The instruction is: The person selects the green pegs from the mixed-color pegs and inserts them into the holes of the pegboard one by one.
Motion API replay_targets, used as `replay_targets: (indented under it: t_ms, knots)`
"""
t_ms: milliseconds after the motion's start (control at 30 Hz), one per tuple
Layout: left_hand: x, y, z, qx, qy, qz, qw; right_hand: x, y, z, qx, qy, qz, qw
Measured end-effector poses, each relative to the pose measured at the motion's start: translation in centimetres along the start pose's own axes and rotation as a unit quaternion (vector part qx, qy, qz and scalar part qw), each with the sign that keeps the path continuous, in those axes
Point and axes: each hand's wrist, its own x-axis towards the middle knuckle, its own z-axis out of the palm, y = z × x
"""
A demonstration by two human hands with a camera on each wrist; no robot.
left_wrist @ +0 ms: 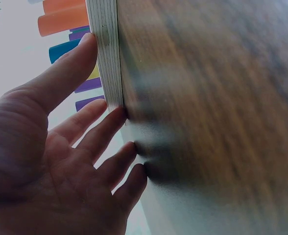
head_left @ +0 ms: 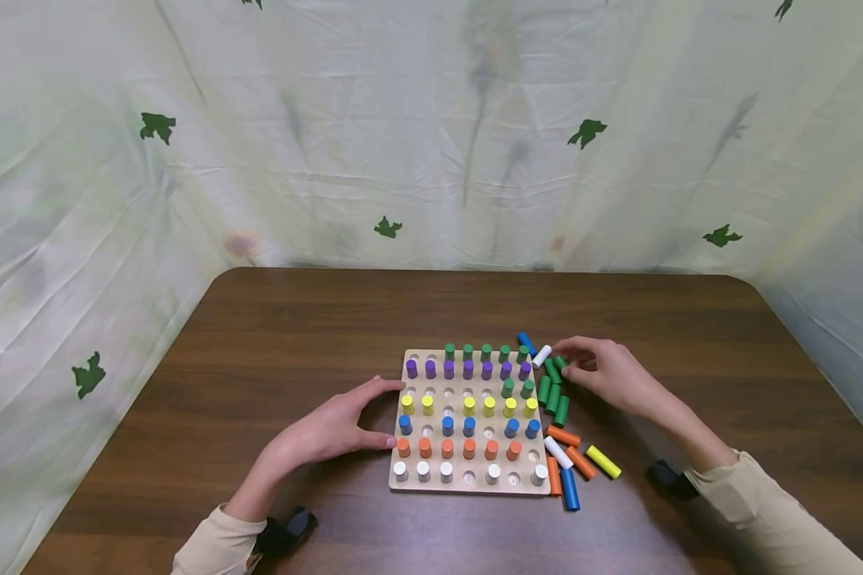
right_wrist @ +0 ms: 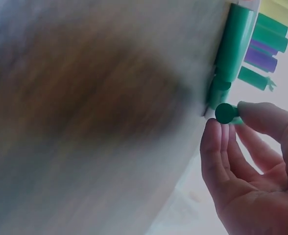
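Observation:
A square wooden pegboard (head_left: 455, 490) lies on the table with rows of green, purple, yellow, blue, orange and white pegs standing in it. Along its left edge, my left hand (head_left: 331, 422) touches the side with thumb and fingertips, fingers spread and fairly straight. In the left wrist view the thumb tip lies against the board's layered edge (left_wrist: 105, 44). Off the board's upper right side, my right hand (head_left: 611, 375) pinches a green peg (right_wrist: 226, 113) between thumb and fingers. Several loose green pegs (head_left: 553, 399) lie right beside that hand.
A white peg (head_left: 542, 356) and a blue peg (head_left: 526, 343) lie by the upper right corner. Orange pegs (head_left: 581, 462), a yellow peg (head_left: 603, 461), another blue peg and a white one lie loose at the lower right. A pale curtain hangs behind the brown table (head_left: 316, 319).

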Motion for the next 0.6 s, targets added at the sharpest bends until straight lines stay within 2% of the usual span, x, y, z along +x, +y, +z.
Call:
replay_targets:
  t_ms: [600]
  knots:
    - [-0.1, 0.1, -0.1, 0.004, 0.002, 0.002, 1.0000, -0.8, -1.4, 0.3, 0.001, 0.036, -0.022, 0.999]
